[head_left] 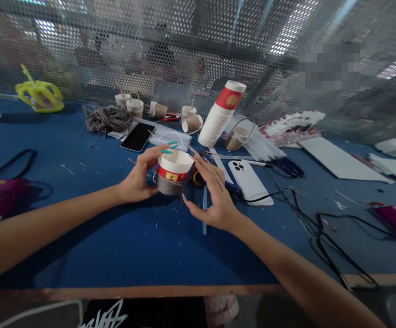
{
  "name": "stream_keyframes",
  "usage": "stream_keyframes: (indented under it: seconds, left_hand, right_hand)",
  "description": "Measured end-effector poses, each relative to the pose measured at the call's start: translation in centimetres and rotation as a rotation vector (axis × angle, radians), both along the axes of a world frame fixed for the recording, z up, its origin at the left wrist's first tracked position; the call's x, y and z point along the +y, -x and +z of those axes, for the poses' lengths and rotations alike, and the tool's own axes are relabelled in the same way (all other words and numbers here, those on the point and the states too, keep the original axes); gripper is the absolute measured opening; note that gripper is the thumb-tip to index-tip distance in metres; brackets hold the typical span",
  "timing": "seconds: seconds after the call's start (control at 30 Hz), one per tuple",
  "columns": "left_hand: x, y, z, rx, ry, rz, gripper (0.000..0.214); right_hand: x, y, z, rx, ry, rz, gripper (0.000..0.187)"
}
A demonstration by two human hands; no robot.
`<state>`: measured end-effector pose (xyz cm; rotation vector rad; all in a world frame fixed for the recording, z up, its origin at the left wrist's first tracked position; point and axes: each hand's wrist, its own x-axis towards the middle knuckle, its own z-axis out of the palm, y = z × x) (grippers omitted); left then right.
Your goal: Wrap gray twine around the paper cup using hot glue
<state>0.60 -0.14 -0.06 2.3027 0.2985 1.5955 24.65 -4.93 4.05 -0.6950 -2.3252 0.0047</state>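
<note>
A white paper cup (173,169) with a red printed band is between my two hands, low over the blue table. Grey yarn (167,186) wraps its lower part. My left hand (139,176) grips the cup from the left, with green-nailed fingers over the rim and the thumb lower down. On the right side, my right hand (214,193) has its fingertips at the rim and its thumb near the base. The cup stands upright with its mouth up. Behind my right fingers, a dark blue glue gun (232,187) is partly hidden.
Behind the cup lie a black phone (138,137), a grey yarn bundle (108,119) and a leaning cup stack (222,114). A white phone (250,182) and tangled black cables (298,209) are at right. Purple glue guns (2,196) lie at both sides.
</note>
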Motion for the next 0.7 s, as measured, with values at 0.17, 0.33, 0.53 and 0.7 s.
stream_keyframes:
  seconds: [0.17,0.33,0.53,0.7]
  left_hand:
    - [-0.3,0.0,-0.2,0.037,0.059,0.086,0.091]
    - [-0.1,0.5,-0.1,0.161,-0.008,0.311,0.089]
    - [0.1,0.6,-0.5,0.017,0.143,0.597,0.087]
    - [1.1,0.5,-1.4,-0.186,0.337,0.548,0.086]
  right_hand:
    - [-0.3,0.2,0.0,-0.059,0.207,0.124,0.098]
    - [-0.8,0.5,-0.4,-0.09,0.325,0.189,0.097]
    - [-0.6,0.5,-0.1,-0.088,0.082,0.061,0.05]
    - [-0.7,-0.1,0.4,-0.048,0.22,0.37,0.03]
